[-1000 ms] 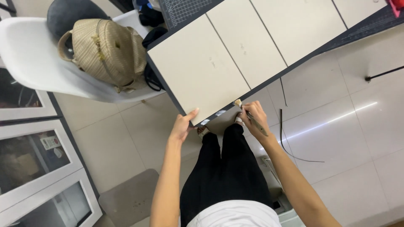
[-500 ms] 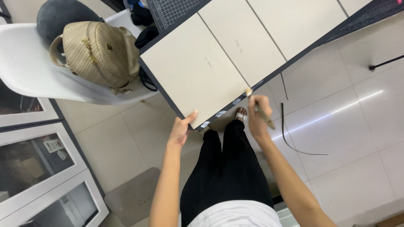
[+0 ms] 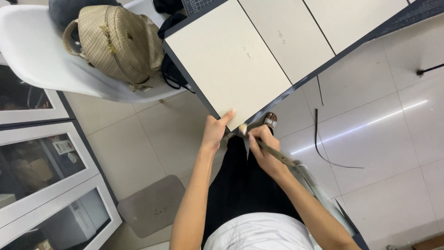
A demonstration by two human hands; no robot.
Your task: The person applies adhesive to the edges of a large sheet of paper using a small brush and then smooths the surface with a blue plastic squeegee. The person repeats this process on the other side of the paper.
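— Hands first: what are they doing at the near corner of the table (image 3: 305,79)?

— Left hand (image 3: 216,132) pins the board (image 3: 226,60) at its nearest corner, thumb on top and the other fingers curled under the edge. Right hand (image 3: 264,150) is closed in a pencil-like grip round a thin brush (image 3: 283,158), with its pale tip right at the board's near edge, just beside the left thumb.

— So which step would you call it?

— I'd say edge work: brushing something along the rim of the board, at the corner itself. Whether the tip carries glue or paint, I can't tell.

— And what does the next move call for?

— My judgement: a steady left hand, so the corner doesn't shift, and a light, even draw of the tip along the edge, kept off the clean top face. The corner overhangs the table's edge a little, so pressing hard could tip or slide it.

— How does the board look?

— Flat, matt, cream, cut square with crisp edges. It lies on the dark table, covering the near corner. A faint pencil-like mark sits toward its middle; otherwise the face is clean.

— Anything beyond it?

— More cream boards (image 3: 286,37) lie side by side, farther along the table and touching edge to edge. Off the table's far left side a white chair (image 3: 32,51) carries a woven tan backpack (image 3: 115,44)
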